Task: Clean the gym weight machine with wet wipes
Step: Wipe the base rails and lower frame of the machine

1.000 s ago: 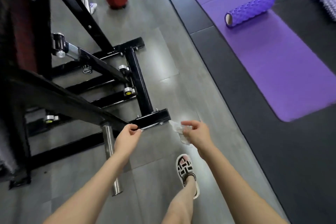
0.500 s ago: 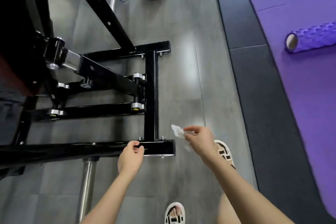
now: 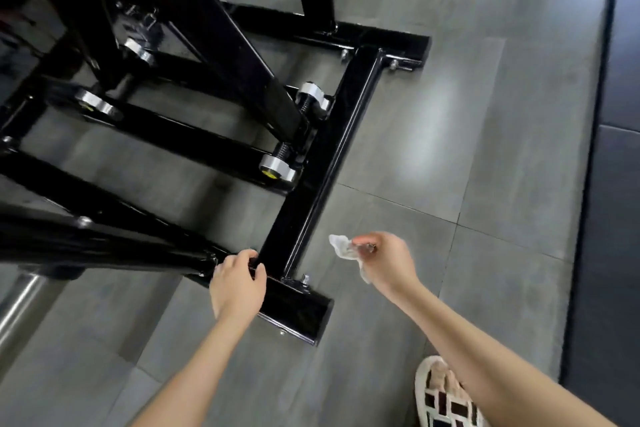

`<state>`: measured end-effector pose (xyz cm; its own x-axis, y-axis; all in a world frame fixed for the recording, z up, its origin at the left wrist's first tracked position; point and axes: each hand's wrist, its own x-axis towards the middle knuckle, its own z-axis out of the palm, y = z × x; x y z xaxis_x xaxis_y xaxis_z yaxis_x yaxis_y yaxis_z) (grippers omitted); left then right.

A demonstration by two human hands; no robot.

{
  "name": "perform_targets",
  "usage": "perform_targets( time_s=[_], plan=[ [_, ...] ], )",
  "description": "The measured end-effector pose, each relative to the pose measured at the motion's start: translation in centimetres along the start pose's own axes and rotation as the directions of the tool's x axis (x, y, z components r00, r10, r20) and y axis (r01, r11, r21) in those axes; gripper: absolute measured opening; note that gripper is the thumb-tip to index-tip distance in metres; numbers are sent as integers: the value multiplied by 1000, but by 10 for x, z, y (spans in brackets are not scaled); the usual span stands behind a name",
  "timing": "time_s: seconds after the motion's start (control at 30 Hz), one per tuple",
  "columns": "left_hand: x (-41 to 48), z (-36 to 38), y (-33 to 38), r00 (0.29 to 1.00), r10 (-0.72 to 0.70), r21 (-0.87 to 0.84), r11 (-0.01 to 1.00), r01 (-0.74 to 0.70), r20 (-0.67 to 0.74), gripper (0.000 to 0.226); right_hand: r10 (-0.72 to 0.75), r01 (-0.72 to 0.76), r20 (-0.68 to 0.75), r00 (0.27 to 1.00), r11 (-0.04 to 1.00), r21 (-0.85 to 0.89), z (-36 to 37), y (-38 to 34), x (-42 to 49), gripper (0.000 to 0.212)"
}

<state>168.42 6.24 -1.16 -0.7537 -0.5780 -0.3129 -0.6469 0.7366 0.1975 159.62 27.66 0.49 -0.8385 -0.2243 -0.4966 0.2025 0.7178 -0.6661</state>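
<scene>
The black steel frame of the weight machine [image 3: 325,156] fills the left and middle of the view, its base bars lying on the grey floor. My left hand [image 3: 239,284] grips the near base bar where it meets the cross bar. My right hand [image 3: 388,263] hovers just right of the frame and pinches a crumpled white wet wipe [image 3: 343,248], which hangs in the air and touches nothing.
Silver knobs [image 3: 277,168] stick out of the inner frame bars. A chrome tube [image 3: 17,308] runs off at the lower left. My sandalled foot [image 3: 446,395] stands at the bottom right. A dark rubber mat [image 3: 616,184] borders the grey tile floor [image 3: 485,114] on the right.
The view has swung closer and down onto the frame's base; the purple mat, roller and red container have left view. My left hand stays on the near bar and my right still holds the wipe.
</scene>
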Motion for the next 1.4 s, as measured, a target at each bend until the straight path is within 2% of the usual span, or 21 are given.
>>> perform_targets(
  time_s=[0.13, 0.3, 0.43, 0.5, 0.53, 0.6, 0.67, 0.73, 0.83, 0.87, 0.9, 1.0, 1.03, 1.07, 1.1, 1.2, 1.27, 1.3, 1.33, 1.4],
  plan=[
    [36, 59, -49, 992, 90, 45, 995, -86, -93, 28, -183, 178, -33, 983, 976, -124, 62, 27, 61, 29],
    [67, 112, -102, 942, 205, 65, 979, -195, -267, 24, -420, 403, -15, 907, 879, -254, 122, 46, 110, 27],
    [72, 141, -128, 905, 260, 96, 966, -242, -336, 43, -496, 465, -48, 867, 839, -282, 151, 54, 119, 26],
    [73, 151, -133, 883, 279, 94, 960, -263, -377, 45, -572, 530, -89, 815, 800, -282, 164, 54, 119, 23],
    [73, 155, -134, 875, 270, 78, 962, -261, -401, 45, -647, 595, -93, 756, 740, -314, 171, 53, 117, 20],
    [73, 160, -136, 866, 260, 48, 963, -266, -427, 45, -811, 748, -12, 586, 546, -378, 190, 56, 118, 16],
    [72, 163, -135, 860, 276, 42, 957, -286, -429, 49, -865, 859, 204, 458, 372, -352, 209, 60, 121, 22],
    [73, 166, -137, 851, 292, 64, 953, -295, -437, 51, -821, 899, 393, 413, 299, -319, 223, 63, 118, 34],
    [74, 171, -135, 827, 274, 68, 959, -277, -491, 38, -760, 914, 537, 366, 183, -362, 219, 61, 123, 47],
    [74, 174, -134, 814, 257, 48, 961, -273, -520, 33, -749, 902, 549, 371, 150, -405, 212, 59, 132, 48],
    [73, 175, -132, 804, 240, 24, 962, -271, -543, 33, -741, 871, 527, 417, 160, -465, 205, 56, 145, 48],
    [72, 178, -128, 788, 218, -8, 962, -272, -576, 34, -665, 706, 359, 655, 368, -605, 188, 43, 177, 48],
    [72, 179, -128, 789, 214, -4, 964, -265, -576, 33, -647, 679, 329, 688, 414, -606, 190, 41, 176, 48],
    [72, 179, -127, 791, 212, -1, 966, -259, -574, 32, -639, 681, 336, 692, 425, -596, 196, 42, 166, 49],
    [72, 178, -127, 797, 210, 2, 967, -254, -567, 31, -644, 713, 379, 665, 396, -578, 203, 47, 152, 49],
    [71, 178, -129, 802, 214, 6, 967, -254, -558, 30, -655, 846, 569, 497, 220, -486, 210, 67, 116, 47],
    [69, 179, -130, 803, 220, 7, 966, -259, -554, 34, -659, 856, 598, 456, 141, -497, 197, 65, 132, 45],
    [68, 179, -131, 803, 218, 9, 967, -256, -554, 36, -665, 825, 563, 490, 145, -547, 190, 59, 148, 46],
    [67, 179, -131, 807, 212, 8, 968, -249, -551, 38, -653, 767, 500, 569, 202, -609, 184, 50, 165, 47],
    [66, 180, -130, 816, 198, -2, 971, -238, -543, 40, -607, 632, 324, 725, 399, -664, 181, 35, 188, 48]
  ],
)
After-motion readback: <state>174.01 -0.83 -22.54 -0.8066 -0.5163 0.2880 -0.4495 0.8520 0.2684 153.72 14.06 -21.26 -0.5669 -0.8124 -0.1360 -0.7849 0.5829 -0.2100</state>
